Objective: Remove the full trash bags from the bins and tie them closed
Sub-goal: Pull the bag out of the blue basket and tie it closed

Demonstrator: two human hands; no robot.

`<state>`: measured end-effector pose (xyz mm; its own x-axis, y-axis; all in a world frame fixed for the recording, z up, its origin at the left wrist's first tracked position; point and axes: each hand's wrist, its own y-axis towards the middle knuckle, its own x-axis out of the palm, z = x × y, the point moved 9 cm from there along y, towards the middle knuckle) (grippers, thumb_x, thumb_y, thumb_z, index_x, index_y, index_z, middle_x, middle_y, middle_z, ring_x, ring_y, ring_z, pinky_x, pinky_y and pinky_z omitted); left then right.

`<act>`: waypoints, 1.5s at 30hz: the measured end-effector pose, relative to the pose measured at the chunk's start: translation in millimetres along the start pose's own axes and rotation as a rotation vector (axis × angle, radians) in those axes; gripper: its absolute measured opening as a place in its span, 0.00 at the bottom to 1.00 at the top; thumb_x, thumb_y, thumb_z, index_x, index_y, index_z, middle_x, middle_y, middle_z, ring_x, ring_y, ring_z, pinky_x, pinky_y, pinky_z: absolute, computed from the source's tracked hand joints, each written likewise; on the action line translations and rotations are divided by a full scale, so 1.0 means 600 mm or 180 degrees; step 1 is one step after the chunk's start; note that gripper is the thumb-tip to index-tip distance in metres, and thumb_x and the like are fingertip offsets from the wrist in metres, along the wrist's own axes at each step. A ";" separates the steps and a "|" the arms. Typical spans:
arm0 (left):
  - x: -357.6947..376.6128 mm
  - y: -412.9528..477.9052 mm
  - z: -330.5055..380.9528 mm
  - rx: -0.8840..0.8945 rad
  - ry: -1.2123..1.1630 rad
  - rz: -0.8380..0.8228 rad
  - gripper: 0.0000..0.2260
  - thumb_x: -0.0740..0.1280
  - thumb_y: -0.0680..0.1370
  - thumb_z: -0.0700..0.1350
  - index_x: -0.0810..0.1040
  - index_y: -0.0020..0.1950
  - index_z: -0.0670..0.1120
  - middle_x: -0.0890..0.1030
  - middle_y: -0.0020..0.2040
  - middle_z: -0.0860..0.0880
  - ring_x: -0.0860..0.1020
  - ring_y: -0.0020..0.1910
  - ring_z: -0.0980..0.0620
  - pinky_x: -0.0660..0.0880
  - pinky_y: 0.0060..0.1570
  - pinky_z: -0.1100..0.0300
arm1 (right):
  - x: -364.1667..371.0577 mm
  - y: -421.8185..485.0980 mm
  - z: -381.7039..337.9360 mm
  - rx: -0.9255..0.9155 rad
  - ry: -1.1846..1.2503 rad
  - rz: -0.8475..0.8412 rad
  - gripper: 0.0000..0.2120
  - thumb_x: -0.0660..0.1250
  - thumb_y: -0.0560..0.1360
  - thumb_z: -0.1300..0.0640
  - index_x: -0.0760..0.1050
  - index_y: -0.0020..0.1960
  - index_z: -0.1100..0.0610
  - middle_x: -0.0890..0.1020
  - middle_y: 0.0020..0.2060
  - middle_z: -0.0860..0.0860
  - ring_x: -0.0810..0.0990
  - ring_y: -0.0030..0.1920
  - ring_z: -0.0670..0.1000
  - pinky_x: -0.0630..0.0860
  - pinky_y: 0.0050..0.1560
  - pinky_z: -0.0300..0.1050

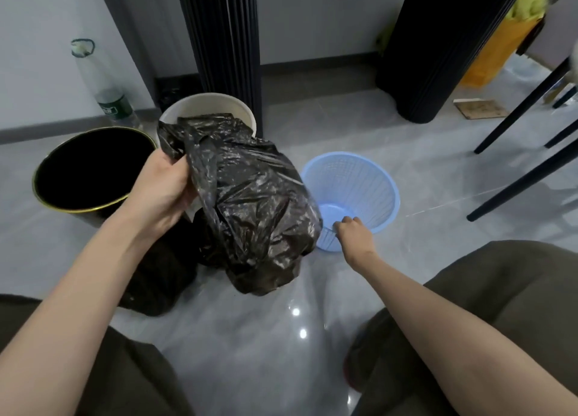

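A full black trash bag (253, 203) hangs in the air above the grey floor, gripped at its open top edge by my left hand (162, 190). To its right, my right hand (353, 231) grips the near rim of a blue mesh bin (369, 181), which stands bare inside. Behind the bag a white bin (194, 106) shows only its rim. At the left stands a black bin with a gold rim (93, 168), dark inside. Another black bag (162, 278) lies on the floor under my left forearm, partly hidden.
A clear plastic bottle (108, 93) stands by the wall at the left. Two dark ribbed columns (225, 46) rise behind the bins. Black chair legs (525, 165) cross the right side. A yellow bag (497, 49) hangs at the far right. My knees frame the bottom.
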<state>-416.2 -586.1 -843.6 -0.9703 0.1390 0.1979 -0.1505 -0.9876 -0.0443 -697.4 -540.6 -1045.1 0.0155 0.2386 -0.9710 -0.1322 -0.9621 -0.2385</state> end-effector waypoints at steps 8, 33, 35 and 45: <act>0.037 -0.004 -0.080 -0.0379 0.0198 -0.0387 0.12 0.69 0.74 0.39 0.78 0.57 0.42 0.84 0.46 0.50 0.82 0.45 0.53 0.79 0.43 0.62 | -0.022 0.036 0.011 0.0188 -0.0371 0.0469 0.13 0.66 0.71 0.64 0.75 0.54 0.53 0.76 0.49 0.54 0.74 0.52 0.58 0.64 0.48 0.48; 0.067 -0.028 -0.266 -0.0951 0.1597 -0.0415 0.05 0.63 0.79 0.39 0.77 0.49 0.47 0.82 0.49 0.43 0.78 0.44 0.47 0.78 0.49 0.49 | -0.116 0.056 -0.081 -0.0111 0.2319 -0.0062 0.13 0.61 0.78 0.59 0.77 0.61 0.58 0.80 0.58 0.53 0.77 0.59 0.52 0.68 0.58 0.39; 0.074 -0.041 -0.267 -0.1065 0.1351 -0.0345 0.06 0.62 0.79 0.39 0.77 0.49 0.47 0.82 0.48 0.45 0.79 0.44 0.49 0.78 0.44 0.54 | -0.140 0.027 -0.093 -0.0127 0.2203 -0.0078 0.09 0.61 0.78 0.57 0.78 0.53 0.57 0.82 0.48 0.53 0.79 0.52 0.53 0.70 0.51 0.41; 0.084 -0.103 -0.264 -0.1512 0.0290 -0.0025 0.07 0.60 0.80 0.36 0.76 0.53 0.44 0.82 0.45 0.45 0.82 0.32 0.57 0.80 0.32 0.62 | -0.130 -0.152 -0.155 -0.0562 0.1899 -0.2087 0.20 0.71 0.73 0.48 0.73 0.59 0.58 0.80 0.50 0.53 0.81 0.49 0.53 0.79 0.51 0.50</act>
<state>-485.7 -506.7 -985.8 -0.9782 0.1733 0.1142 -0.2072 -0.8469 -0.4898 -594.1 -483.7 -949.1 0.5521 0.6854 -0.4748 0.2373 -0.6751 -0.6985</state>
